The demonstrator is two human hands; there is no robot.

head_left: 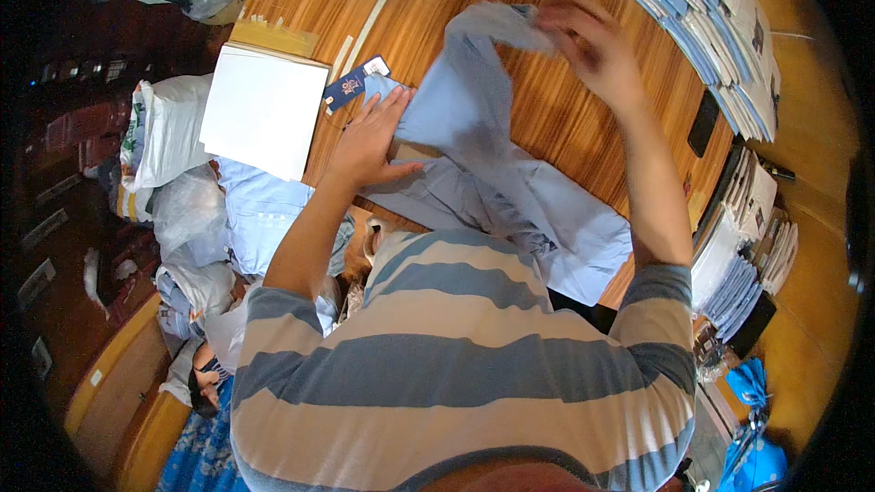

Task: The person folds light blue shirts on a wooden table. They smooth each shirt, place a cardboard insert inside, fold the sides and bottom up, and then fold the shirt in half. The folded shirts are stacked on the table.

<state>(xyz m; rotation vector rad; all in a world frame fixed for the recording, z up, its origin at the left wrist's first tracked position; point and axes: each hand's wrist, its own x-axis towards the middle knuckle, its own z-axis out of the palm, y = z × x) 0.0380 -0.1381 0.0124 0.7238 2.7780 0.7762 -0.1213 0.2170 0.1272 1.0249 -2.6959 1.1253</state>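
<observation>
A light blue shirt (465, 100) lies partly folded on the wooden table in front of me, its lower part (583, 228) spreading toward the near right edge. My left hand (374, 137) rests flat on the shirt's left side, fingers stretched out. A dark blue hang tag (355, 84) shows just beyond those fingers. To the right, my right hand (592, 46) is raised with curled fingers at the end of a blurred sleeve, which it seems to pinch. Motion smears the fingertips and the cloth there.
White sheets (264, 109) are stacked at the table's left edge. Folded shirts (693, 18) form a tall pile at the far right, near a black phone-like object (703, 123). More garments (734, 296) are stacked at the right; plastic-wrapped bundles (173, 128) stand left. A person (208, 378) is at lower left.
</observation>
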